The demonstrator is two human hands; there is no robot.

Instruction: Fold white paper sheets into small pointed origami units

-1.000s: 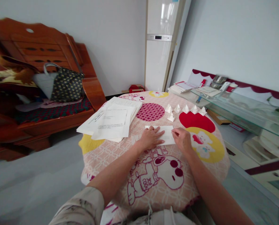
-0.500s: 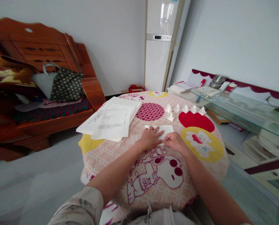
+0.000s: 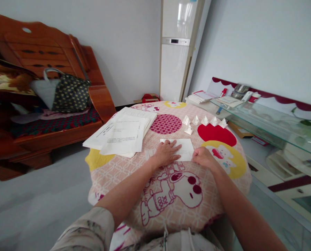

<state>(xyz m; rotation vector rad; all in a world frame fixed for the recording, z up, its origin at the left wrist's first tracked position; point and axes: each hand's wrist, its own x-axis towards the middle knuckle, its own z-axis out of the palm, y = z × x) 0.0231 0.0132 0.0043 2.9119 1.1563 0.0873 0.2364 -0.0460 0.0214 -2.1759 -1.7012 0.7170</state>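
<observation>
Clock positions are read from the paper sheet [image 3: 184, 148] on the counter [image 3: 105, 181], with 12 o'clock pointing away from us. At 6 o'clock, nearest our body, the patterned cloth [image 3: 134, 188] shows a dog figure [image 3: 188, 195] with dark round glasses.

The white sheet lies flat and carries faint print. We press our left hand [image 3: 166, 152] on its 9 o'clock side, open, with the fingers spread and the palm down. We hold our right hand [image 3: 203, 157] closed at the 4 o'clock corner, fingers curled and fingertips at the edge; we cannot tell whether they pinch the paper.

At 3 o'clock, just beside the right hand, the cloth bears a yellow patch [image 3: 236, 167] with white bears. At 10 o'clock, well apart from the sheet, lies a loose stack of printed papers [image 3: 122, 134], its sheets overlapping at uneven angles. Between 12 and 2 o'clock stand six small folded paper pyramids [image 3: 205, 121]: five form a row, and one sits nearer us at the row's left end.

Beyond the counter, a glass-topped cabinet [image 3: 283, 120] extends at 2 o'clock, bearing papers, a cup and metal containers. A wooden sofa [image 3: 98, 101] with a dark patterned bag [image 3: 70, 94] occupies 10 o'clock. A tall white appliance [image 3: 173, 69] stands at 12 o'clock.
</observation>
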